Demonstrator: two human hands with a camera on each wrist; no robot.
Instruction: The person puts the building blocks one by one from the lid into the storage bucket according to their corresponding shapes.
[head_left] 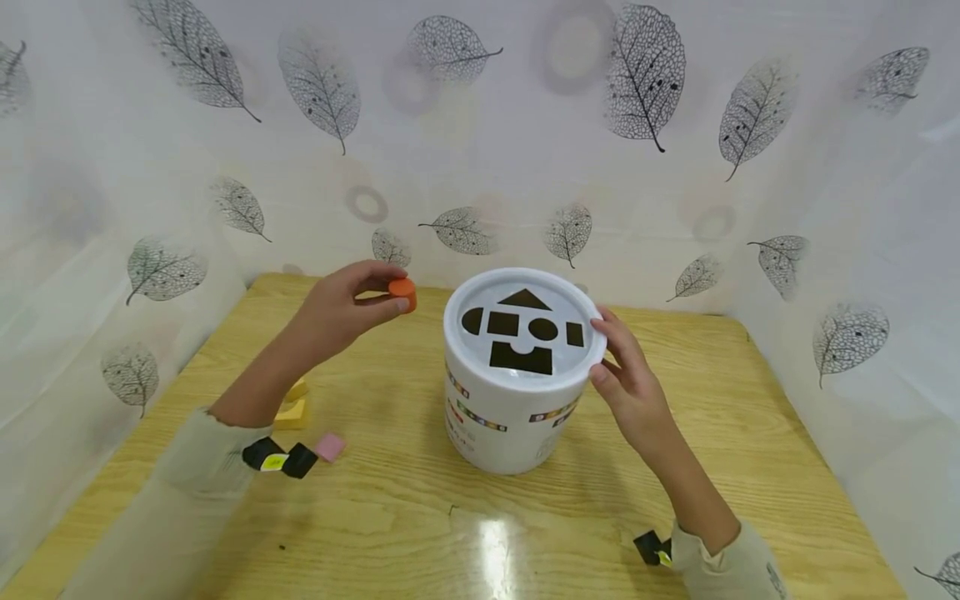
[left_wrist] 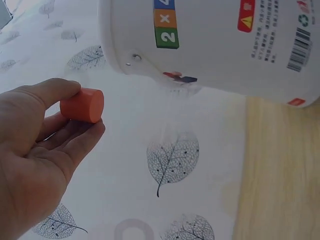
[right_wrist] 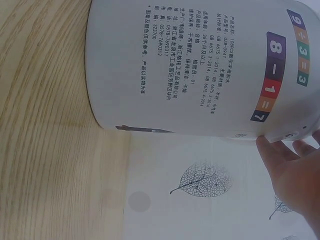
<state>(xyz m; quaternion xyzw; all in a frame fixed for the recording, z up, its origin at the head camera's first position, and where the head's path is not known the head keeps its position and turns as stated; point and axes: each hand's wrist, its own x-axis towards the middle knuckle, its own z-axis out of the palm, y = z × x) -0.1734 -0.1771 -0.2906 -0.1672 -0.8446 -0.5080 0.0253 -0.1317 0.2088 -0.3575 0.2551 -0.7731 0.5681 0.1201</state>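
Observation:
My left hand (head_left: 341, 304) pinches an orange cylinder block (head_left: 402, 293) between thumb and fingertips, in the air to the left of a white bucket (head_left: 498, 425). In the left wrist view the block (left_wrist: 82, 105) shows its round end facing the bucket. The bucket stands upright on the table; its lid (head_left: 480, 354) has cut-out holes: a triangle, a half-round, a square, a circle, a narrow rectangle and an arch. My right hand (head_left: 633, 387) holds the bucket's right rim, with the thumb and fingers spread along the edge.
On the wooden table (head_left: 405, 533), yellow blocks (head_left: 291, 414) lie partly behind the left forearm, with a pink block (head_left: 330, 447) close by. A white leaf-printed cloth (head_left: 510, 167) hangs behind the table and along both sides.

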